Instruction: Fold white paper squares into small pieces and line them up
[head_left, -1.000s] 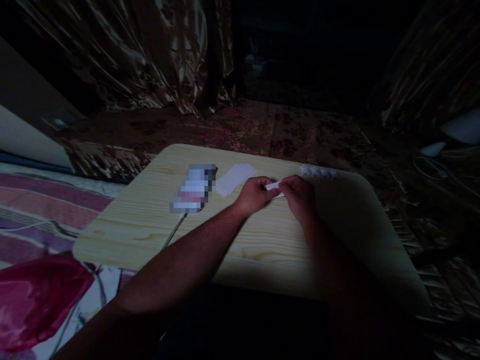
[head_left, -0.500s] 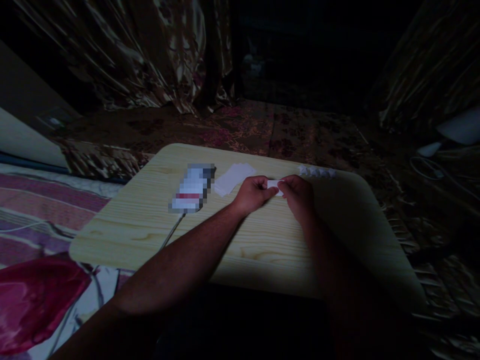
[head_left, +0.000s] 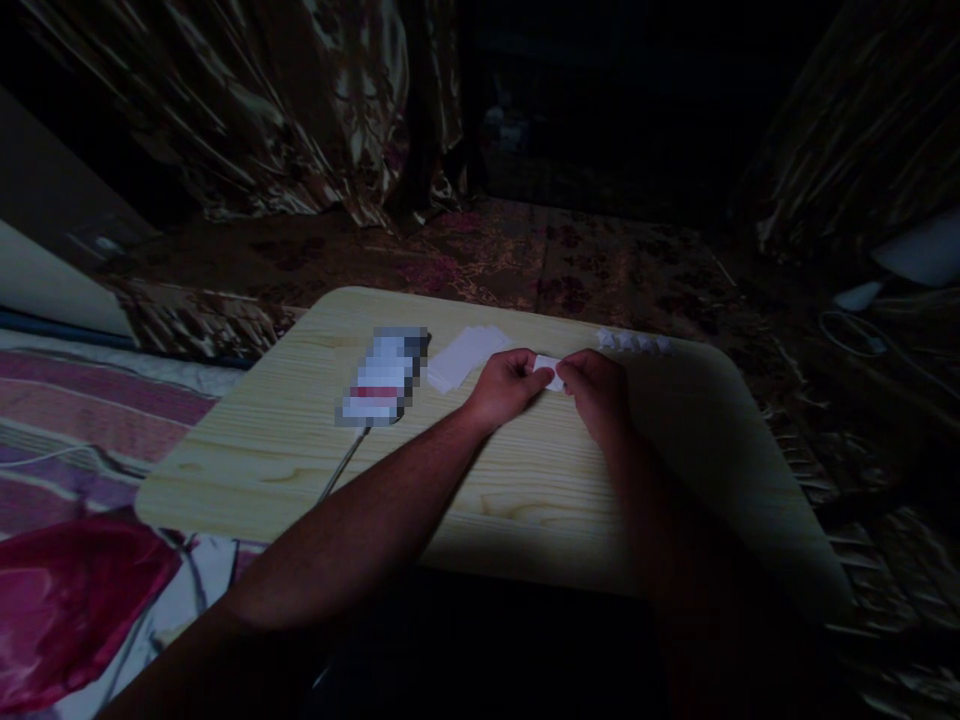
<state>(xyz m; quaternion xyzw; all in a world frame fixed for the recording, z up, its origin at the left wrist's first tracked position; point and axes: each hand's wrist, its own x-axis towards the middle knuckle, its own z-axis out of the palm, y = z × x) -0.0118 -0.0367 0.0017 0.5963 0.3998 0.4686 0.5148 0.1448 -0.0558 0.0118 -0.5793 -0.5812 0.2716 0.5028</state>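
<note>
Between my two hands is a small folded piece of white paper [head_left: 549,367], held over the table. My left hand [head_left: 508,387] pinches its left side, thumb on top. The right side is gripped by the thumb and fingers of my right hand [head_left: 598,385]. Left of my left hand lies a fanned stack of white paper strips [head_left: 466,358]. Beyond my right hand, several small folded white paper pieces [head_left: 634,342] sit in a row by the table's far edge. The dim light hides the finer folds.
A phone [head_left: 384,375] with a blurred screen lies at the left on the wooden table [head_left: 247,430], its cable [head_left: 343,464] running toward me. Left of the table is a striped bedspread [head_left: 90,400] with a pink cloth [head_left: 75,610]. A lamp [head_left: 919,250] stands at the far right.
My fingers have shifted slightly on the folded paper, and its angle has tilted a little. Both hands stay in the same place, and the other things on the table have not moved.
</note>
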